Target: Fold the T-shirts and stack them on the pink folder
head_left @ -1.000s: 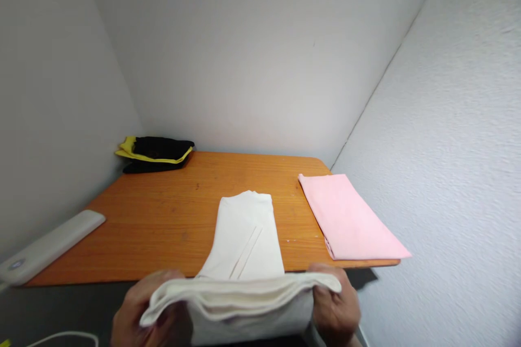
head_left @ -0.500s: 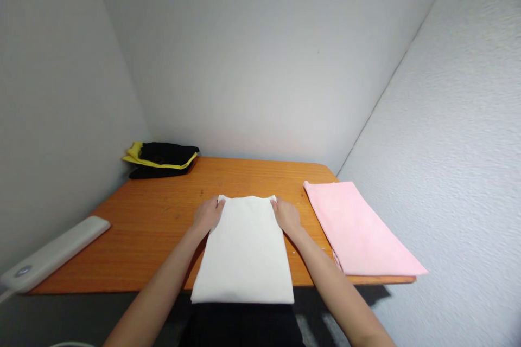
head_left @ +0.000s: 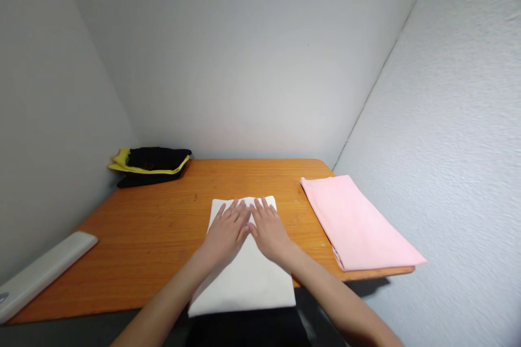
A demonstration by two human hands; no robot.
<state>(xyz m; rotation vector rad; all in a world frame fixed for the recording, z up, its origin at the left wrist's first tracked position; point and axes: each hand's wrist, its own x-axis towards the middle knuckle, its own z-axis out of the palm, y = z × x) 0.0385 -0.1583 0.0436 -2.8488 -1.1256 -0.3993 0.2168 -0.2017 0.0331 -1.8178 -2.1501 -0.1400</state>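
A white folded cloth (head_left: 254, 287) lies on the wooden table in front of me, its near end reaching past the table's front edge. My left hand (head_left: 228, 230) rests flat on the upper left of the cloth, fingers stretched out. Beside it, my right hand (head_left: 269, 230) lies flat on the upper right part, fingers also extended. The two hands nearly meet at the thumbs and index fingers. Neither grips the fabric.
On the table (head_left: 154, 238), a pink folded cloth (head_left: 358, 225) lies at the right, one corner past the edge. Black and yellow folded cloths (head_left: 157, 162) are stacked at the far left. A long white device (head_left: 49, 271) lies near left. Walls stand behind and on both sides.
Both hands have let go of the cloth's far corners and moved inward, and now lie flat on top of it. The view has shifted slightly.
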